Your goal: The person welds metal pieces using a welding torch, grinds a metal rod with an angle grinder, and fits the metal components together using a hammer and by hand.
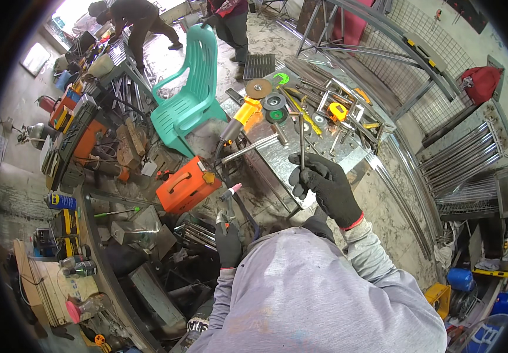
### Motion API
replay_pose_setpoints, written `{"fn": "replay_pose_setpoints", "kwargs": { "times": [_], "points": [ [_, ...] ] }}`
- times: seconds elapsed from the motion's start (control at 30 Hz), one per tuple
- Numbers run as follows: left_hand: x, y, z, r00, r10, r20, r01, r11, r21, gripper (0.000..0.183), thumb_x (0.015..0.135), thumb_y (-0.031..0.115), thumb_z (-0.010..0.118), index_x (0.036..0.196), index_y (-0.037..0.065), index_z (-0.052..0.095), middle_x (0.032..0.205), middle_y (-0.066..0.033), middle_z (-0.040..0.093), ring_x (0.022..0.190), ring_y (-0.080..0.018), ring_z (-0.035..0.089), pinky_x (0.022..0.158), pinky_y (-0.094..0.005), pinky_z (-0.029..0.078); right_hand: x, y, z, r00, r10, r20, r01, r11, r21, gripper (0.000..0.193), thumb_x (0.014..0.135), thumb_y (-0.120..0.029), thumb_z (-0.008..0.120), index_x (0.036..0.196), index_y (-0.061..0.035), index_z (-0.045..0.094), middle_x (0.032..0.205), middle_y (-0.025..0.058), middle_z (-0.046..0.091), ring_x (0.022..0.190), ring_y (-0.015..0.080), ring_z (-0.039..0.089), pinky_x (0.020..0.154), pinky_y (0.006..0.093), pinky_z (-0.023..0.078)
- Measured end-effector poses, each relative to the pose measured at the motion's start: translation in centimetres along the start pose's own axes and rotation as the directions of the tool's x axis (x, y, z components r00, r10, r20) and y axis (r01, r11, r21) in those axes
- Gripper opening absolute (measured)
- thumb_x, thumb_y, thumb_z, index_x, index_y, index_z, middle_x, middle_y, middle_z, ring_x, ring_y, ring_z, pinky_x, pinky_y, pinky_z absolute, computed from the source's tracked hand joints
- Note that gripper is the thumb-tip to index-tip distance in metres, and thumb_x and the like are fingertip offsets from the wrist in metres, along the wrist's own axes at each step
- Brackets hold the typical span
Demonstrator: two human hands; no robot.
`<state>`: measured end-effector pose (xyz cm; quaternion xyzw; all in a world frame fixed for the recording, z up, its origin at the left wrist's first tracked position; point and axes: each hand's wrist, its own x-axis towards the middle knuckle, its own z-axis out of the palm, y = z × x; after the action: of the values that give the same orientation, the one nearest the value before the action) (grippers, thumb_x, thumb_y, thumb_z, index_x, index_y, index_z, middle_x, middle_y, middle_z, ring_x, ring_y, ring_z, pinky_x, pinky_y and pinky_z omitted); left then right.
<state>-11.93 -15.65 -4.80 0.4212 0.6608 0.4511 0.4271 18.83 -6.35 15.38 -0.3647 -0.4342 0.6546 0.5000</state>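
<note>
My left hand (228,241), in a black glove, is closed round the handle of a welding torch (231,193) with a pink nozzle. The nozzle points up and to the right, beside the table's near left corner. Higher and to the right, my gloved right hand (329,189) grips a thin metal rod (301,135) near its lower end, so the rod stands almost upright. Behind the rod is the metal worktable (277,167). On it lie a yellow angle grinder (243,117), several discs (258,88), a yellow tape measure (337,112) and loose metal pieces.
An orange machine case (188,185) sits left of the table, with a green plastic chair (189,112) behind it. Two people (139,23) stand or bend at the back. Long metal tubes (404,188) lie on the floor at right; a cluttered bench (60,282) runs along the left.
</note>
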Motion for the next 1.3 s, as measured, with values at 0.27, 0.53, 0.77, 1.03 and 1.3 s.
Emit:
{"fn": "replay_pose_setpoints", "kwargs": {
  "times": [0.27, 0.53, 0.77, 1.03, 1.3],
  "points": [
    [-0.1, 0.1, 0.2, 1.000, 0.008, -0.002, -0.007, 0.997, 0.071, 0.058, 0.107, 0.015, 0.055, 0.159, -0.008, 0.046, 0.148, -0.0269, 0.061, 0.133, -0.0335, 0.062, 0.113, -0.0417, 0.047, -0.4, -0.4, -0.1, 0.997, -0.020, -0.069, 0.007, 0.984, -0.179, 0.041, 0.105, -0.015, 0.066, 0.141, 0.0038, 0.066, 0.103, 0.0082, 0.076, 0.084, 0.0144, 0.070, 0.074, 0.0293, 0.057],
    [-0.2, -1.3, 0.5, 0.968, 0.242, -0.060, -0.232, 0.962, 0.143, 0.057, 0.106, 0.011, 0.058, 0.160, -0.004, 0.047, 0.112, -0.0096, 0.067, 0.090, -0.0171, 0.061, 0.080, -0.0345, 0.053, -1.0, 0.0, 0.2, 0.986, -0.032, -0.166, 0.002, 0.984, -0.178, 0.034, 0.103, -0.010, 0.068, 0.134, 0.0034, 0.071, 0.101, 0.0062, 0.078, 0.083, 0.0102, 0.069, 0.073, 0.0269, 0.056],
    [-1.3, 1.4, 0.6, 0.995, 0.094, -0.016, -0.092, 0.991, 0.097, 0.053, 0.105, 0.014, 0.061, 0.153, -0.007, 0.052, 0.125, -0.0233, 0.069, 0.104, -0.0274, 0.067, 0.092, -0.0411, 0.053, -1.0, 1.2, -1.1, 0.963, -0.091, -0.253, 0.009, 0.951, -0.308, 0.034, 0.102, -0.009, 0.069, 0.133, 0.0060, 0.071, 0.100, 0.0084, 0.079, 0.080, 0.0124, 0.072, 0.072, 0.0284, 0.057],
    [-1.8, 3.3, 1.5, 0.996, 0.094, -0.011, -0.093, 0.994, 0.065, 0.055, 0.106, 0.015, 0.061, 0.155, -0.009, 0.048, 0.103, -0.0126, 0.065, 0.088, -0.0201, 0.061, 0.080, -0.0385, 0.052, -2.0, 14.0, -12.1, 0.914, -0.372, -0.161, -0.033, 0.327, -0.944, 0.026, 0.093, -0.009, 0.071, 0.118, -0.0086, 0.079, 0.109, 0.0155, 0.079, 0.101, 0.0382, 0.075, 0.090, 0.0435, 0.060],
    [-1.5, -1.0, 0.4, 0.999, -0.009, 0.038, 0.006, 0.997, 0.081, 0.059, 0.108, 0.018, 0.059, 0.159, -0.009, 0.045, 0.143, -0.0273, 0.063, 0.129, -0.0315, 0.063, 0.109, -0.0402, 0.048, -4.8, 13.0, -12.8, 0.869, -0.353, -0.348, -0.171, 0.446, -0.879, 0.057, 0.087, -0.009, 0.076, 0.143, -0.0109, 0.068, 0.130, 0.0127, 0.073, 0.097, 0.0292, 0.076, 0.086, 0.0401, 0.060]
  ]
}}
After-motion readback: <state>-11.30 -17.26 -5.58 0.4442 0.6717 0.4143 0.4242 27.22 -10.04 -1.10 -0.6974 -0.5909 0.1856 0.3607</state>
